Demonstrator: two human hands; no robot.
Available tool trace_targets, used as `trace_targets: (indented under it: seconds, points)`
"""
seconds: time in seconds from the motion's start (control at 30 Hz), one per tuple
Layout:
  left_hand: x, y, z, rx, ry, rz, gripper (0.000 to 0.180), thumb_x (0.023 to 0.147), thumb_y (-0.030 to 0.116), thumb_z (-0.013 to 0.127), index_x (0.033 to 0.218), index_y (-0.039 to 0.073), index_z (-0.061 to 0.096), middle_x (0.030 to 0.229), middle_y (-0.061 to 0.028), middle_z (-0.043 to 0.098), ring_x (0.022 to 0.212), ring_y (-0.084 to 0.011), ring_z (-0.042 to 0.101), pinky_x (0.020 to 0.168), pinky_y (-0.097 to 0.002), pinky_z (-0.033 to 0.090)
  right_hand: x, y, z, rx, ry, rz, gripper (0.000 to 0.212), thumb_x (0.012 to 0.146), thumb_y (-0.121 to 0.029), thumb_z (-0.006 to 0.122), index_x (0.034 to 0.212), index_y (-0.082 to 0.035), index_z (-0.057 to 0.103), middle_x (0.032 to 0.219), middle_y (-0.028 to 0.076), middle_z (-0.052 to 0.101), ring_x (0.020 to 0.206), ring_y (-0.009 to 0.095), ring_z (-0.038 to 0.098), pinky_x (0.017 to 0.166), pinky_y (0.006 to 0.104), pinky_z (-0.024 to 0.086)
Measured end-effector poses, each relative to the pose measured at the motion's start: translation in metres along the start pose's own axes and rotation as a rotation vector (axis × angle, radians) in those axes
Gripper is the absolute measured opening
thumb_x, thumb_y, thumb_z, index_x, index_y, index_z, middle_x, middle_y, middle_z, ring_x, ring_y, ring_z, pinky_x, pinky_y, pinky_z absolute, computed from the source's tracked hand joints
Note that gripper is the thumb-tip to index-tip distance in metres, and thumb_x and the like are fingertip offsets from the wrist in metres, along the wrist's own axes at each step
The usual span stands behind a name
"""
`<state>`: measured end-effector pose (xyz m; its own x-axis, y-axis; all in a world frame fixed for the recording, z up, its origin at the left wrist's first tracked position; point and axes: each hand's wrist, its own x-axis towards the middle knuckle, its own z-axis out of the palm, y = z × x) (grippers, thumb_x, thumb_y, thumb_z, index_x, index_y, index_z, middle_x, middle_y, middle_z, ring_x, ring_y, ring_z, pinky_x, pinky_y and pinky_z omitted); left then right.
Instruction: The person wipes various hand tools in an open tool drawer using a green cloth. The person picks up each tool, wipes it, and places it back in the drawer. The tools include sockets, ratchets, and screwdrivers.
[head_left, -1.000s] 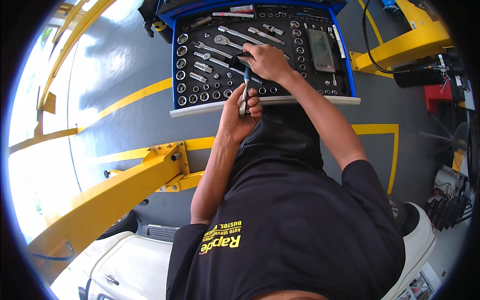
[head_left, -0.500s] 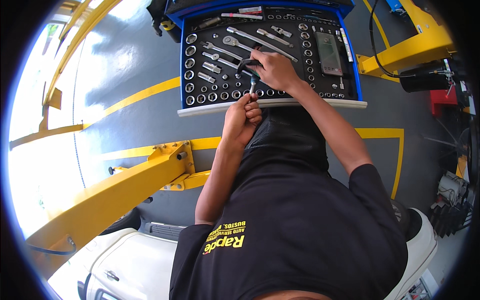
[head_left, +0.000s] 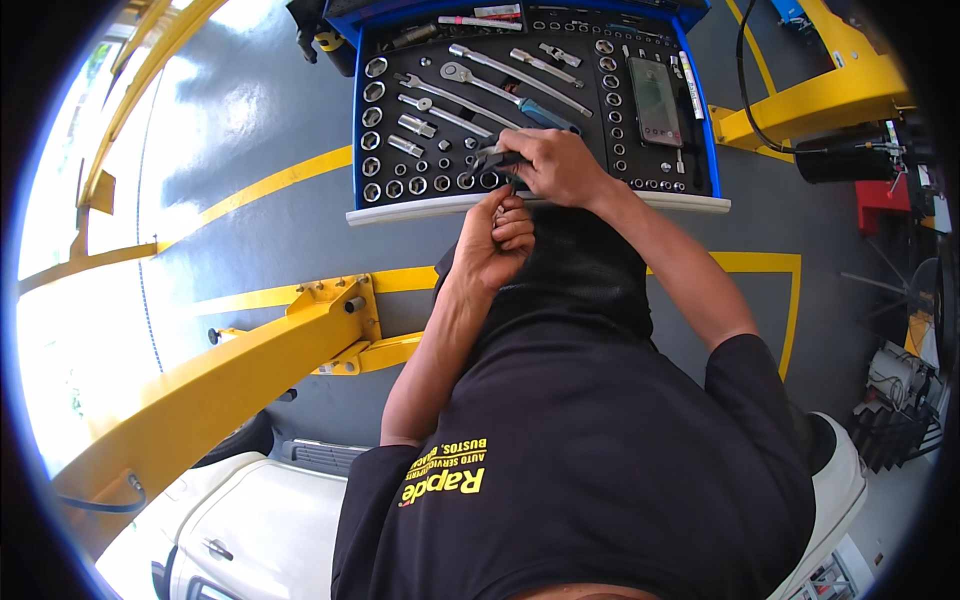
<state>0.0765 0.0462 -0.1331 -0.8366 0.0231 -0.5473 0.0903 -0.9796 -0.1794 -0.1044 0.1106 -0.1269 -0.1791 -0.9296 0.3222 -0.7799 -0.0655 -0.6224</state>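
Observation:
Over the front of the open tool drawer (head_left: 400, 213), my right hand (head_left: 565, 168) is closed around a dark tool (head_left: 497, 160) with a black, curved end and a green part below; its exact kind is unclear. Just below it, my left hand (head_left: 495, 243) is closed, fingers curled, on a small metal piece mostly hidden by the fingers. The hands nearly meet at the drawer's front edge. Beyond them lie a ratchet (head_left: 480, 83) with a teal handle, a long extension bar (head_left: 520, 78) and a wrench (head_left: 450, 95). Several sockets (head_left: 420, 185) sit in the black foam.
At the drawer's right side rest a phone (head_left: 655, 100) and a white marker (head_left: 691, 85). A pink marker (head_left: 480, 23) lies at the back. Yellow lift arms (head_left: 220, 375) reach in from both sides. A white vehicle (head_left: 260, 530) stands behind me.
Both hands have come slightly nearer to me, with the dark tool lower. The ratchet's teal handle is now uncovered. The metal shaft between my hands is now mostly hidden.

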Motion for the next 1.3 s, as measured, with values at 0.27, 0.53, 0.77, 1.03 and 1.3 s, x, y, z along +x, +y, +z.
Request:
trace_targets:
  seconds: [0.27, 0.53, 0.77, 1.03, 1.3]
  points:
    - [0.005, -0.01, 0.005, 0.124, 0.081, 0.06, 0.031, 0.11, 0.029, 0.057, 0.083, 0.016, 0.051, 0.061, 0.0087, 0.038, 0.047, -0.0048, 0.036, 0.046, -0.0241, 0.026, 0.027, 0.034, 0.002, -0.253, 0.097, 0.183, 0.022, 0.094, -0.026, 0.075, 0.109, -0.012, 0.065, 0.094, 0.011, 0.075, 0.084, 0.038, 0.073, 0.066, 0.0499, 0.056]
    - [0.006, -0.007, -0.006, 0.186, 0.041, 0.073, 0.034, 0.112, 0.033, 0.053, 0.082, 0.017, 0.051, 0.058, 0.0096, 0.038, 0.046, -0.0055, 0.035, 0.046, -0.0239, 0.027, 0.015, 0.013, 0.002, -0.219, 0.041, 0.092, 0.025, 0.096, -0.036, 0.071, 0.101, -0.012, 0.064, 0.084, 0.011, 0.074, 0.077, 0.037, 0.074, 0.065, 0.0496, 0.058]
    - [0.005, -0.003, -0.012, 0.041, -0.031, -0.02, 0.038, 0.114, 0.037, 0.048, 0.08, 0.019, 0.049, 0.058, 0.0095, 0.036, 0.047, -0.0061, 0.033, 0.047, -0.0248, 0.027, 0.003, 0.008, 0.011, -0.162, 0.051, 0.019, 0.021, 0.093, -0.026, 0.074, 0.108, -0.013, 0.064, 0.086, 0.012, 0.074, 0.081, 0.036, 0.074, 0.066, 0.049, 0.058]
    - [0.007, -0.006, -0.002, -0.262, -0.312, -0.156, 0.041, 0.116, 0.031, 0.04, 0.081, 0.015, 0.05, 0.058, 0.008, 0.041, 0.047, -0.0068, 0.038, 0.049, -0.0253, 0.031, 0.021, 0.03, 0.0, -0.202, 0.161, 0.122, 0.022, 0.095, -0.027, 0.075, 0.103, -0.01, 0.064, 0.091, 0.01, 0.074, 0.084, 0.038, 0.071, 0.067, 0.0471, 0.056]
    - [0.002, -0.01, -0.002, -0.322, -0.355, -0.179, 0.041, 0.117, 0.032, 0.037, 0.083, 0.013, 0.05, 0.059, 0.0068, 0.043, 0.048, -0.0075, 0.04, 0.05, -0.0252, 0.033, 0.011, 0.018, -0.004, -0.129, 0.027, 0.121, 0.024, 0.097, -0.034, 0.071, 0.106, -0.012, 0.065, 0.087, 0.012, 0.075, 0.084, 0.038, 0.073, 0.069, 0.0501, 0.056]
